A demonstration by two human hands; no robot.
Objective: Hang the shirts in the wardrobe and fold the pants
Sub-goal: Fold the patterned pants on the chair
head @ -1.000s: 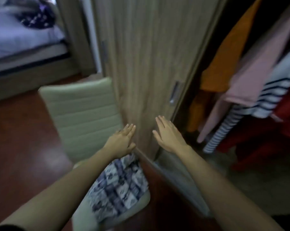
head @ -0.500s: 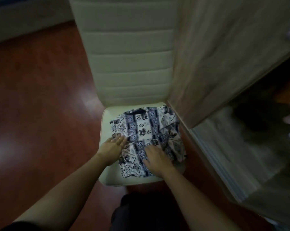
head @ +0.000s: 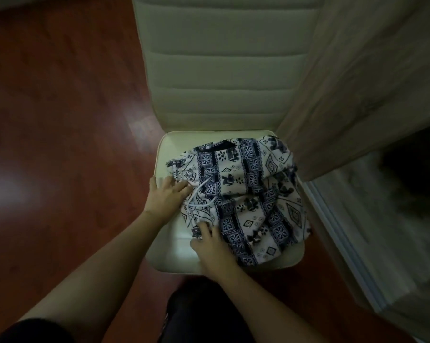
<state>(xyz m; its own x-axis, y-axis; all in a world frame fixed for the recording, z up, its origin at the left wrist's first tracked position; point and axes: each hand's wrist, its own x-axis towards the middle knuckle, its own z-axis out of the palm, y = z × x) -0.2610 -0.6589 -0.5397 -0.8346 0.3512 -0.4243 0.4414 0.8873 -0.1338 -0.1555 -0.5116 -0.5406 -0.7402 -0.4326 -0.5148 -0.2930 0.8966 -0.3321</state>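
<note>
Patterned pants [head: 248, 194], white with dark blue bands and a white drawstring, lie bunched on the chair [head: 223, 264] seat, toward its right edge by the wardrobe door [head: 362, 78]. Left hand [head: 165, 196] presses flat on the pants' left edge, fingers spread; right hand [head: 212, 246] pinches the near edge.

Dim indoor view with muted colours. Soft glare patches lie on the red-brown floor [head: 60, 144] at left. Deep shadow fills the wardrobe [head: 412, 169] opening at right. Wide-angle distortion bends the edges; the right side is blurred.
</note>
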